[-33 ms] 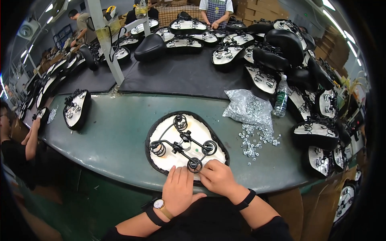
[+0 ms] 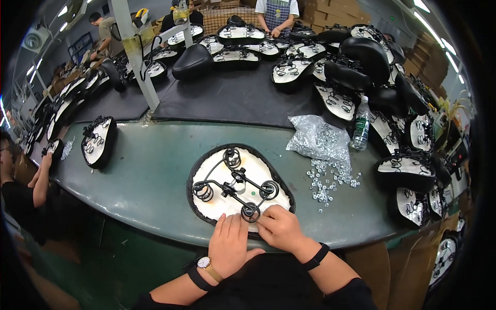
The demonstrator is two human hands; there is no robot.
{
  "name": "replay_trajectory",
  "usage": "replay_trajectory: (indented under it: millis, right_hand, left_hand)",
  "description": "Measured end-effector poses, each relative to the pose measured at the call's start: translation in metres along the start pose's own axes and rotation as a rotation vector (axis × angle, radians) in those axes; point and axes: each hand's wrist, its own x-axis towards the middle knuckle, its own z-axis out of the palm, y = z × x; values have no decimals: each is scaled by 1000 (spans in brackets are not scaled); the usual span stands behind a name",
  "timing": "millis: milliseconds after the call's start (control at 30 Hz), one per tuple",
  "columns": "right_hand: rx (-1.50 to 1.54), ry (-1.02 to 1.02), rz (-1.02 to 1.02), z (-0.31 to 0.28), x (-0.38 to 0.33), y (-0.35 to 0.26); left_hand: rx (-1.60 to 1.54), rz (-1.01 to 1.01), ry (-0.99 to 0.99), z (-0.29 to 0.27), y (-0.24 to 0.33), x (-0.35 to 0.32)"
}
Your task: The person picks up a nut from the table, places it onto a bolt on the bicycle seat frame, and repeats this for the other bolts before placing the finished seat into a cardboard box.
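A bicycle saddle lies upside down at the table's near edge, its white underside and black coil springs facing up. My left hand rests flat on the saddle's near rim, fingers stretched forward and together, holding nothing. Beside the nearest spring, my right hand has its fingers curled in a pinch at the rim. What sits between those fingertips is hidden. A black frame with clamps joins the springs across the saddle's middle.
Loose metal nuts spill from a clear plastic bag right of the saddle, near a water bottle. Saddles pile up on the right and back. Another saddle stands left. A co-worker's hand is at far left.
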Motion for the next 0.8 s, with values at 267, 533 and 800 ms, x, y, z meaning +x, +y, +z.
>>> replay_trajectory:
  millis: [267,533,800]
  right_hand:
    - [27,43,-29,-5,0,-1]
    - [-21,22,-53,-4,1,-2]
    - [15,-25,-42,-8,-3,-3]
  left_hand:
    - [36,-50,79,22,-6,-8]
    - [12,-45,82,23,-7,-11]
    - [-73,-47,80,15,-9,-15]
